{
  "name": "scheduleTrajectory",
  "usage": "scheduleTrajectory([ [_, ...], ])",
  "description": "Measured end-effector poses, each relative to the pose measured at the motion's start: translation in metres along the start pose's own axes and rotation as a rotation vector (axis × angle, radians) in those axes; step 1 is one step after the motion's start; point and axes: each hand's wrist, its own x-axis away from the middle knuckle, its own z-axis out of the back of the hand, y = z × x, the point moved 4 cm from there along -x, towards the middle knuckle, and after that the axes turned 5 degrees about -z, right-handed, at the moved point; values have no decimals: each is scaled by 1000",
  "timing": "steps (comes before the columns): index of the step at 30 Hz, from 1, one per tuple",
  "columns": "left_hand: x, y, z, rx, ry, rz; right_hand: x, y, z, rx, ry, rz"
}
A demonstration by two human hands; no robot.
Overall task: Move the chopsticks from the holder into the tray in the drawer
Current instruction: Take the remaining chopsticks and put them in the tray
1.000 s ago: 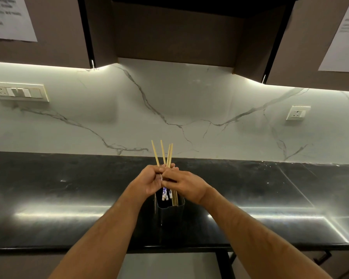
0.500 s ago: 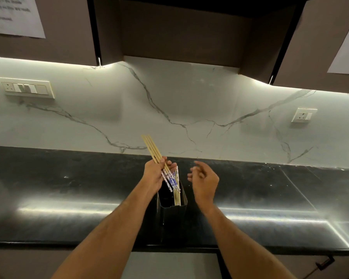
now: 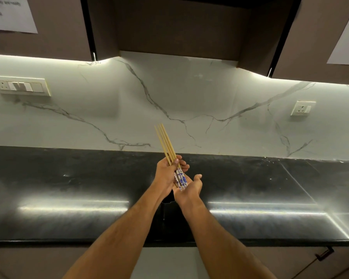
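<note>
Several wooden chopsticks (image 3: 165, 142) with blue-and-white patterned ends are gripped in my left hand (image 3: 166, 174), tips slanting up and to the left. My right hand (image 3: 190, 189) lies palm up just below the patterned ends, fingers relaxed, touching or nearly touching them. The black holder (image 3: 168, 214) stands on the dark counter under both wrists and is mostly hidden by my forearms. I cannot see whether chopsticks remain inside it. No tray is in view.
The black polished counter (image 3: 69, 188) runs the full width, backed by a white marble wall with a switch panel (image 3: 22, 85) and a socket (image 3: 302, 108). Brown cabinets hang overhead. A drawer handle (image 3: 323, 253) shows at lower right below the counter edge.
My left hand lifted the bundle of chopsticks out of the holder and tilted it left. My right hand let go, then came back palm up under the patterned ends.
</note>
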Motion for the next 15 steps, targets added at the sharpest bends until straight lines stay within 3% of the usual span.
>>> scheduleTrajectory([
  [5,4,-2,-3,-56,-53,52,0,7,3,50,-44,-29],
  [8,1,-2,2,-124,-90,75,5,-9,14,381,8,35],
  [11,3,-7,10,-202,-163,118,12,-38,8,636,92,257],
  [15,16,-18,9,-205,-370,184,23,-55,-34,818,-56,320],
])
